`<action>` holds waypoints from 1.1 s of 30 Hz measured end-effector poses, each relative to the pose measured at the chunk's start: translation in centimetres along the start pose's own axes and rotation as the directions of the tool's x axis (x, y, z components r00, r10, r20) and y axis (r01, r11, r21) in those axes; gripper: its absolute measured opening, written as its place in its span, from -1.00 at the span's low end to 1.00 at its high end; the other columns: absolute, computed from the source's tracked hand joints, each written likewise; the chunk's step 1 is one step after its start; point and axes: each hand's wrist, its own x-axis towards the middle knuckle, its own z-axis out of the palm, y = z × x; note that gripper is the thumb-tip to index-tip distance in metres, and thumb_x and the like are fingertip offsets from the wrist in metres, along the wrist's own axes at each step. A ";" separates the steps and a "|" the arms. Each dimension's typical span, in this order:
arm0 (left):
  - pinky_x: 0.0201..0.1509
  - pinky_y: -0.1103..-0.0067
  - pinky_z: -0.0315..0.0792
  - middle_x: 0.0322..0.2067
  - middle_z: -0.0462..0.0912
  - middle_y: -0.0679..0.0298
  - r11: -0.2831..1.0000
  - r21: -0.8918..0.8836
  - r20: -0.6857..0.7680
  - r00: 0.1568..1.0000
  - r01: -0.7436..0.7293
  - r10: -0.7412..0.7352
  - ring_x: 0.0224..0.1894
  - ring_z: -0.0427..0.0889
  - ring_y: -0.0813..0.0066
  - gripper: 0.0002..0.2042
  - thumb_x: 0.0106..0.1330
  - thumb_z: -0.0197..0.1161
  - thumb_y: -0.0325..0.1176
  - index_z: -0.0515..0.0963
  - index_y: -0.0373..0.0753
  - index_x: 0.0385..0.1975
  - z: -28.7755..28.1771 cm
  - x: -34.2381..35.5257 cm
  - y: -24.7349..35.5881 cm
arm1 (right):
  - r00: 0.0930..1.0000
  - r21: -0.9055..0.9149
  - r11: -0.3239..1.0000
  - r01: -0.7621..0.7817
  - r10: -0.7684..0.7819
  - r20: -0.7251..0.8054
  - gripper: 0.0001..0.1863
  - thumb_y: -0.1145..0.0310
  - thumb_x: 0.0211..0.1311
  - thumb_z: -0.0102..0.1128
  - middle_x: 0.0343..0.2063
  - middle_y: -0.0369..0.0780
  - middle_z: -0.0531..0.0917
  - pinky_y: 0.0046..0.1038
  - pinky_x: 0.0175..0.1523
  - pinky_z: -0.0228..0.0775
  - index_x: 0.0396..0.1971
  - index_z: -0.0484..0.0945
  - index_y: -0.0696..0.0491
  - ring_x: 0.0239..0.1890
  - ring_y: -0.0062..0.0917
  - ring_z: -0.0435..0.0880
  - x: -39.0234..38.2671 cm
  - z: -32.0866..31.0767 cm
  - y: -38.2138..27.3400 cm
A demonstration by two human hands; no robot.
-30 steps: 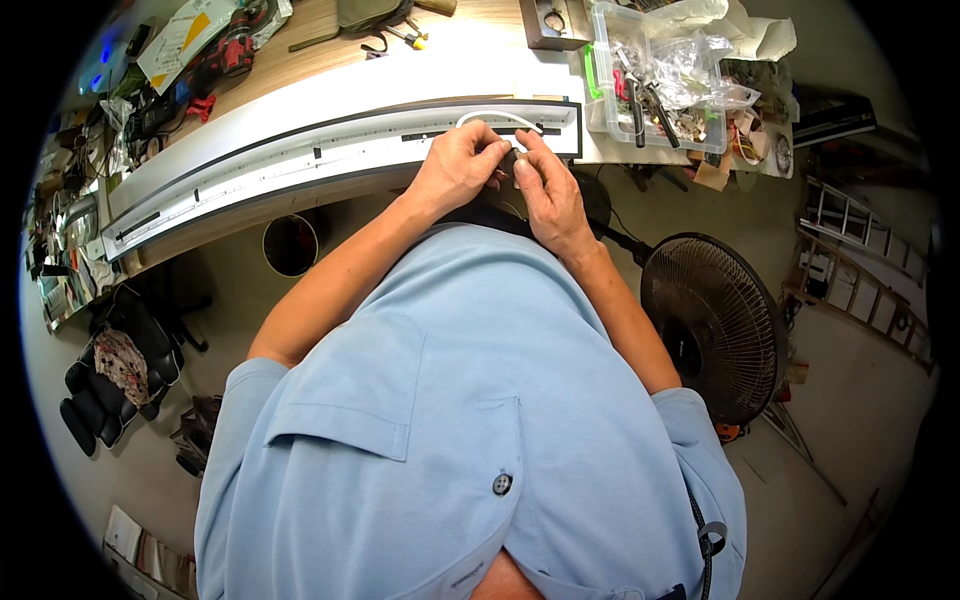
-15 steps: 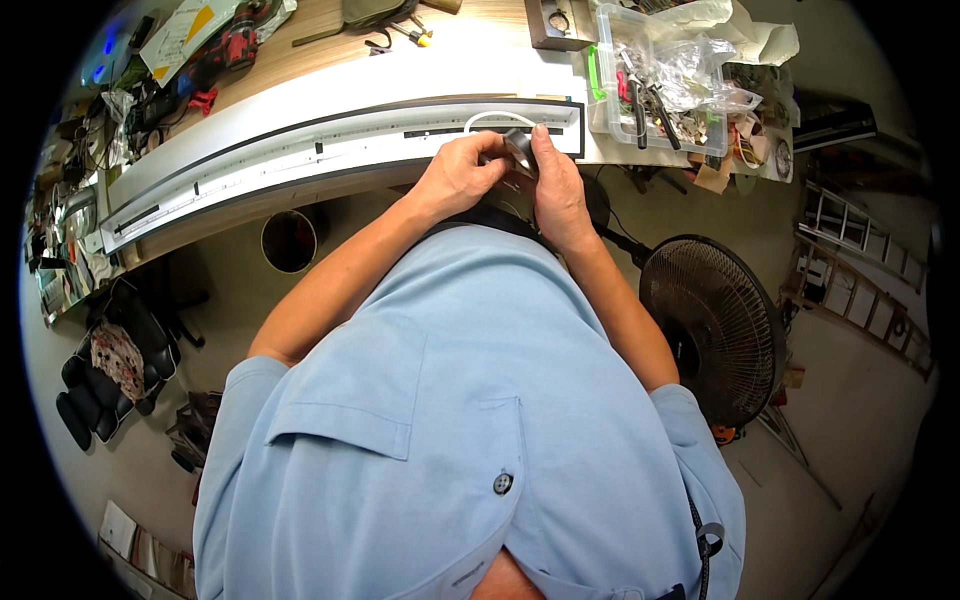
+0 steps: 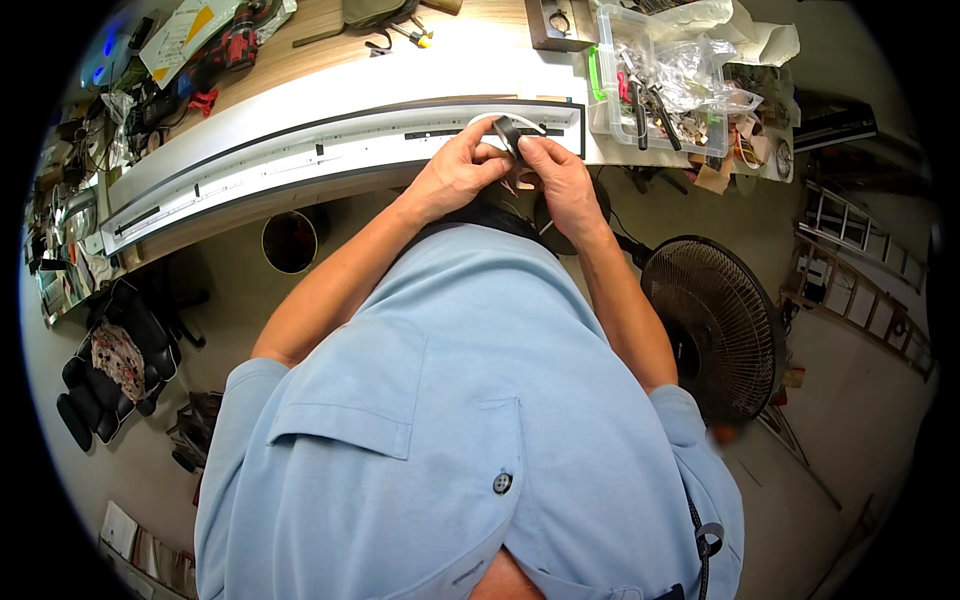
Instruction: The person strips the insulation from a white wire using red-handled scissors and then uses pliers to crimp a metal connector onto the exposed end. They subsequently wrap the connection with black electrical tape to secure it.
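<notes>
A roll of black tape [image 3: 509, 134] is held up between my two hands, over the near edge of the bench. My left hand [image 3: 462, 173] grips its left side with finger and thumb. On the other side my right hand [image 3: 562, 180] pinches the roll at its lower right. A white cable [image 3: 490, 118] curves behind the roll, and thin wire ends show below it between my hands. Just beyond lies a long, narrow white light fixture [image 3: 260, 160] with a black rim and small black clips inside.
A clear plastic box [image 3: 600, 110] of tools and bags stands at the right end of the bench. A red-and-black power tool [image 3: 240, 40] lies at the far left. A black fan [image 3: 712, 330] stands right of me; a bin [image 3: 289, 242] is under the bench.
My right hand has turned and lowered, its raised thumb now folded in against the tape roll. The roll has tilted and shifted slightly left and up. The fixture has stayed in place.
</notes>
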 end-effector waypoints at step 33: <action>-0.26 0.54 0.59 -0.43 0.76 0.14 0.751 0.585 -0.415 0.909 0.306 -0.048 -0.44 0.72 0.52 -0.70 0.25 0.24 -0.37 0.69 -0.40 -0.10 0.7 -0.6 2.8 | 0.762 -0.809 0.323 0.491 -0.610 0.219 -0.73 0.25 0.09 0.45 -0.31 -0.09 0.67 -0.11 0.22 0.33 -0.27 0.74 0.08 -0.03 -0.13 0.60 1.1 1.1 1.9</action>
